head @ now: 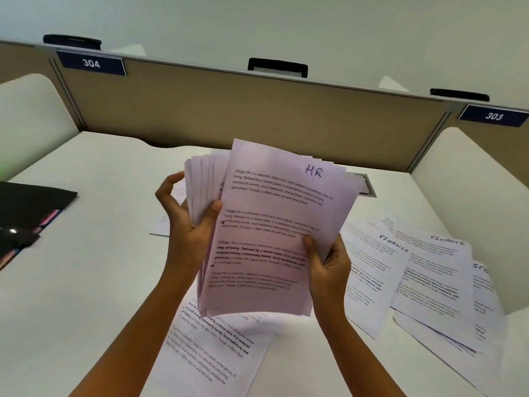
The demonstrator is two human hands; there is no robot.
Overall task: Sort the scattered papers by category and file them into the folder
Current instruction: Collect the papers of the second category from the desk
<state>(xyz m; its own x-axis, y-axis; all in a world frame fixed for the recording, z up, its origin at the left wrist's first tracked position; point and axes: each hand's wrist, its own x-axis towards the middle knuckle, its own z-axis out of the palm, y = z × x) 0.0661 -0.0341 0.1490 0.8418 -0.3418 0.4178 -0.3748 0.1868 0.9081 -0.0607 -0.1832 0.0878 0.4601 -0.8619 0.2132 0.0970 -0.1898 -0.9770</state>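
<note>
Gripping paper stack (274,224) between both hands (326,267).

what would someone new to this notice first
A fanned stack of papers held up mid-frame by the left hand and right hand, its top sheet marked HR. Loose sheets headed FINANCE lie on the desk at right; a dark folder sits at the left edge.

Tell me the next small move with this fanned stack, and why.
Probably square the stack up: both the left hand and right hand hold it off the desk, its sheets fanned at the upper left. The HR sheet is on top; Finance sheets lie apart at right.
</note>
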